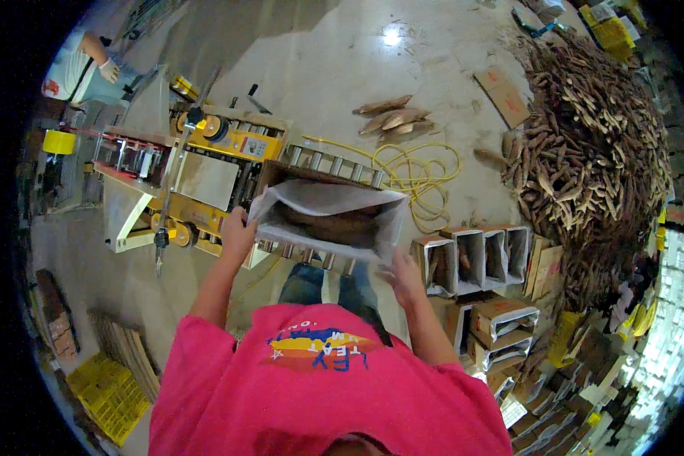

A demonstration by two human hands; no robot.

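Observation:
A cardboard box with a white plastic liner (391,220) rests on the roller conveyor (346,171) of a yellow and silver taping machine (205,178), with long brown roots (319,224) lying partly shadowed inside. My left hand (238,226) grips the box's left end, fingers curled at the liner's edge. At the lower right corner, my right hand (401,272) holds the box edge, its fingertips slightly blurred.
Lined boxes (494,258) stand to the right below a large root pile (577,152). A yellow hose (425,186) coils on the floor near several loose roots (395,118). Yellow crates (106,395) sit lower left; another person's gloved hand (108,70) shows upper left.

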